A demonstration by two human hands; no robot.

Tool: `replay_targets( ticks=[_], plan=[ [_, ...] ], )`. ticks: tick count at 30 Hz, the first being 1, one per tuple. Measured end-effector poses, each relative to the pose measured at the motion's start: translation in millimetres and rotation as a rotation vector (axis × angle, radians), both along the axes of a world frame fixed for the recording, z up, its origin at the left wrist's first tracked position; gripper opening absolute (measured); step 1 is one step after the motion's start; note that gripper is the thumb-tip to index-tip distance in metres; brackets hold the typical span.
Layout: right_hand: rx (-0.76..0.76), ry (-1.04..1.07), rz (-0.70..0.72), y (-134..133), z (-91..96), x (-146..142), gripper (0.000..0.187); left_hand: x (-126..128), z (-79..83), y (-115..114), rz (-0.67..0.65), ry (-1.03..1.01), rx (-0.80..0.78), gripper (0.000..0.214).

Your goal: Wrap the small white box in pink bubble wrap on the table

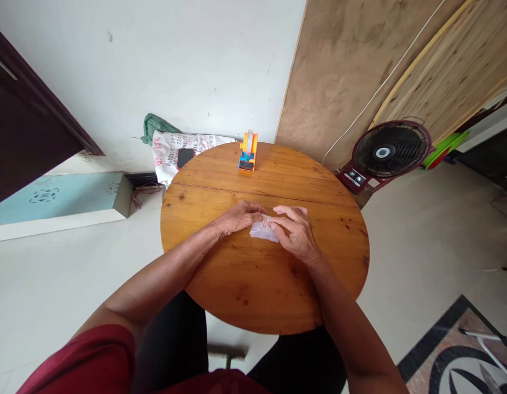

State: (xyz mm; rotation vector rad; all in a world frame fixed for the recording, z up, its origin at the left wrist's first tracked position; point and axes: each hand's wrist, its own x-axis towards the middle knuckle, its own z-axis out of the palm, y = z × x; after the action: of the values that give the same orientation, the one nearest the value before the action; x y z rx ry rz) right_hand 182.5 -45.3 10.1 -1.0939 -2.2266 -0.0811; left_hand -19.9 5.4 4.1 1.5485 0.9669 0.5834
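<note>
A small clear plastic packet [263, 229] with red print lies near the middle of the round wooden table [245, 279]. My left hand [238, 216] has its fingers curled on the packet's left end. My right hand [295, 231] rests over its right side, fingers pressed down on it. Both hands meet at the packet, and most of it is hidden under them.
An orange and blue tape dispenser [248, 151] stands at the table's far edge. A dark phone [184, 157] lies on a printed white sack [171, 153] behind the table. A red floor fan [384, 153] stands at the right, with wooden boards [401, 60] leaning on the wall.
</note>
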Motion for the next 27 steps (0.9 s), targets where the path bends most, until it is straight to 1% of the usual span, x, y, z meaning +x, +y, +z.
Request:
replay_targets(
  ticks=[7, 11, 15, 19, 27],
  plan=[
    [-0.005, 0.014, 0.007, 0.7, -1.1, -0.1, 0.018, -0.8, 2.4, -0.5, -0.003, 0.016, 0.015, 0.032],
    [0.0, 0.099, -0.005, 0.3, -1.7, 0.7, 0.014, 0.0, 1.0, -0.3, 0.006, 0.01, 0.012, 0.031],
    [-0.012, 0.152, -0.024, -1.1, 0.4, 2.5, 0.013, 0.7, 1.1, -0.8, 0.014, 0.001, -0.015, 0.03],
    [-0.051, 0.141, -0.056, -1.3, 1.2, 3.5, 0.016, 0.9, 4.1, -2.2, 0.015, -0.003, -0.017, 0.027],
    [-0.074, 0.088, -0.034, -0.5, -2.1, 3.1, 0.02, 0.6, 9.9, -3.4, 0.018, 0.018, -0.021, 0.027]
  ],
)
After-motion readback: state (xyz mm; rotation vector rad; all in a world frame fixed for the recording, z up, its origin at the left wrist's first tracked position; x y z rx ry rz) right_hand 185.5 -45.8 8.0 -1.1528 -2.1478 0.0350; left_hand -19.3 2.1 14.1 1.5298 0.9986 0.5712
